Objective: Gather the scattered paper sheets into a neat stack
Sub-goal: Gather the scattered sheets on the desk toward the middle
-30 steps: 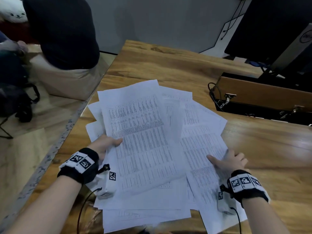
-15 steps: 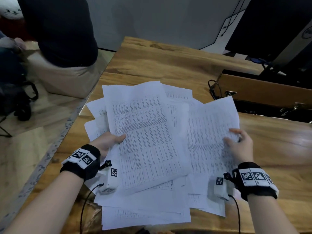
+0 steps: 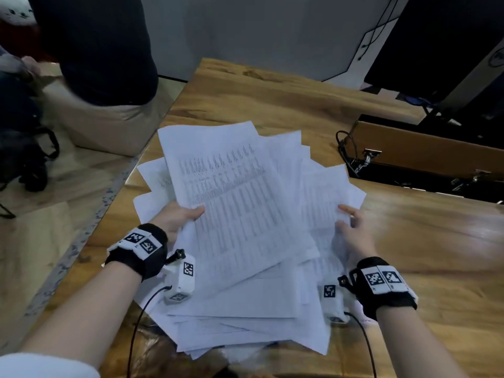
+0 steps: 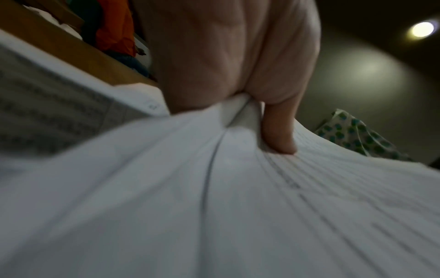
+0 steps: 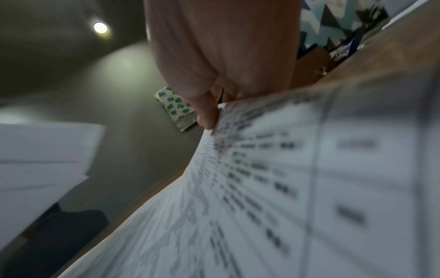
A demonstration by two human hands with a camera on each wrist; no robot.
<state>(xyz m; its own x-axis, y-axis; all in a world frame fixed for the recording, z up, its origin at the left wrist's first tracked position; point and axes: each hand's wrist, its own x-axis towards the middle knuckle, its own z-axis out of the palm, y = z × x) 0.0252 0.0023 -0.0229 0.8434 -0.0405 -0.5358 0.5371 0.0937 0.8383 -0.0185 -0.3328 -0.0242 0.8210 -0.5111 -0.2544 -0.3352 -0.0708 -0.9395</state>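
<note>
Several printed paper sheets [image 3: 240, 208] lie fanned in a loose, overlapping pile on the wooden table [image 3: 422, 241]. My left hand [image 3: 180, 219] grips the left edge of the upper sheets, thumb on top; the left wrist view shows the paper [image 4: 214, 197] pinched between thumb and fingers. My right hand [image 3: 351, 227] holds the right edge of a tilted printed sheet [image 3: 324, 203], thumb over it, fingers behind. In the right wrist view that sheet [image 5: 273, 178] is raised off the table, held at its edge.
A brown box [image 3: 425, 151] with metal latches and a black cable [image 3: 346, 148] sits at the right rear. A dark monitor [image 3: 450, 42] stands behind it. A seated person [image 3: 103, 50] is beyond the table's left edge. Bare wood lies to the right and rear.
My right hand has drawn its sheet leftward, closer in over the pile. The left hand keeps its grip and has lifted the upper sheets slightly.
</note>
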